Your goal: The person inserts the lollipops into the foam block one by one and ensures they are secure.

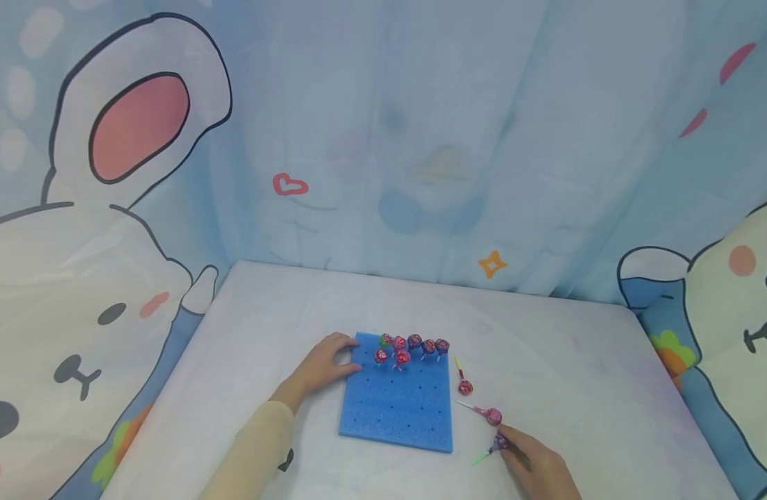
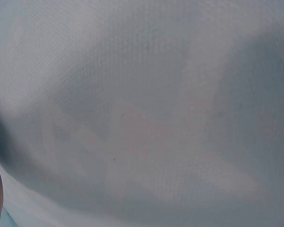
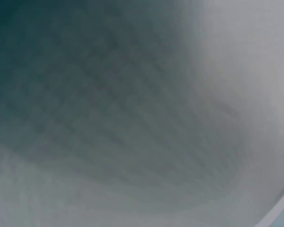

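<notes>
In the head view a blue foam board (image 1: 395, 406) with rows of small holes lies on the white tabletop. Several wrapped lollipops (image 1: 414, 342) stand upright near its far edge, heads up, in red, pink, purple and green wrappers. My left hand (image 1: 322, 362) rests at the board's upper left edge, thumb and fingers spread along it. Right of the board, my right hand (image 1: 536, 465) pinches the head of a purple lollipop (image 1: 499, 442), its green stick pointing left and down. The left wrist view shows mostly pale cloth, with a sliver of skin at lower left; the right wrist view is blurred surface.
Two loose lollipops lie right of the board: a red one (image 1: 465, 387) with a yellow-green stick, and a pink one (image 1: 493, 417) with a white stick, just beyond my right fingertips. A light blue cartoon curtain (image 1: 383, 229) hangs behind the table.
</notes>
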Tool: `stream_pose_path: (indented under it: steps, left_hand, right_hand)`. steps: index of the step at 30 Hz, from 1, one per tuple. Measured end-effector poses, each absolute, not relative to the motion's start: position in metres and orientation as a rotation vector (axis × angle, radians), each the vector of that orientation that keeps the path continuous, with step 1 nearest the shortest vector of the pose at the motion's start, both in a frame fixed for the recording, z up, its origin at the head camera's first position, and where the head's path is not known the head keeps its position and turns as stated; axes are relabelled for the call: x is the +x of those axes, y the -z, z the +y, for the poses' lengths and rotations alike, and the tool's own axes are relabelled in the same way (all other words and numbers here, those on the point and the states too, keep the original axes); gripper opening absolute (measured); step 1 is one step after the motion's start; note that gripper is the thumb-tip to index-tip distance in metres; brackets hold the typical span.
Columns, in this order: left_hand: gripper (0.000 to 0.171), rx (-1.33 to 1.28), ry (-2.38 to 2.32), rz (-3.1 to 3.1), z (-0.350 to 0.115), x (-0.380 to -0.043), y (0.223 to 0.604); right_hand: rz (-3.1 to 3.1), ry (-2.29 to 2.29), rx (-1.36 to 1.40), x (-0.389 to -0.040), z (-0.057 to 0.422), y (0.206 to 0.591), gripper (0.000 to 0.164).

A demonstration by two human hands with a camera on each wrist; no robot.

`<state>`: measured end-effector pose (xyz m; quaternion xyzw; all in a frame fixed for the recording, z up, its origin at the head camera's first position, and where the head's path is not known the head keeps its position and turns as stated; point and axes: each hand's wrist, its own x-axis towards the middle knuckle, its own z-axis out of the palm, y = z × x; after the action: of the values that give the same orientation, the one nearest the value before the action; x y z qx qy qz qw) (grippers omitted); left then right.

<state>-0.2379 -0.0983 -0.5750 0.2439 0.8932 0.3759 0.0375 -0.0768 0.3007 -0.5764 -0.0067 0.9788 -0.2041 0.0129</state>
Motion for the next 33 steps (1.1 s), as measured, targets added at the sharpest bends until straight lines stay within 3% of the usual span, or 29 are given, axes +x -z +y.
stream_pose_path:
  steps: [16, 33]
  left_hand:
    - [0.049, 0.737, -1.162, 2.739, -0.098, -0.232, 0.566]
    - [0.049, 0.732, -1.163, 2.741, -0.098, -0.234, 0.571]
  right_hand:
    - [3.002, 0.637, 0.038, -0.076, 0.298, 0.572, 0.042]
    - [3.005, 1.003, 0.273, -0.090, 0.306, 0.566, 0.034]
